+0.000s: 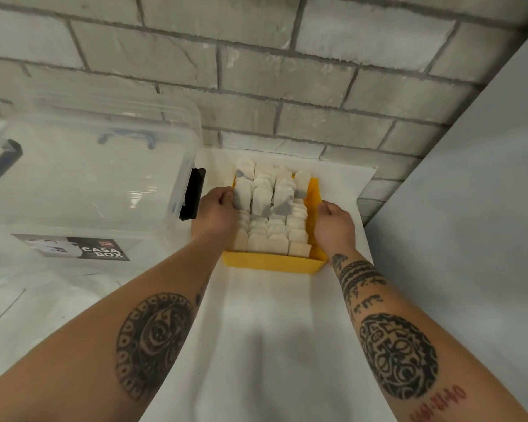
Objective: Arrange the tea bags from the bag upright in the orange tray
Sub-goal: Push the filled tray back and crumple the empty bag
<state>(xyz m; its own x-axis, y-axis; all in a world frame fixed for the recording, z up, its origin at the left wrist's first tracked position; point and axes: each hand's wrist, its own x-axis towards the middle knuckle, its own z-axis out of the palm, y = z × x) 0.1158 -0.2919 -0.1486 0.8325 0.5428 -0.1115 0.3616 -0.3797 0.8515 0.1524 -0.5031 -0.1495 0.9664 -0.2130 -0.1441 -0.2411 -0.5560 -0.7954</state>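
as right hand [336, 220] grips it, orange tray [272, 262] lengthwise toward wall [256, 71]

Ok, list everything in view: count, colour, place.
tray: one, orange, on the cloth by the wall
tea bags: many, white, upright in rows that fill most of the tray
cloth: one, white, under the tray
box: one, clear plastic, left of the tray
latches: two, black, one on each end of the box
label: one, black and white, on the box's near side
wall: one, grey brick, behind everything
panel: one, pale, on the right
left hand: one, curled at the tray's left rim
right hand: one, grips the tray's right rim
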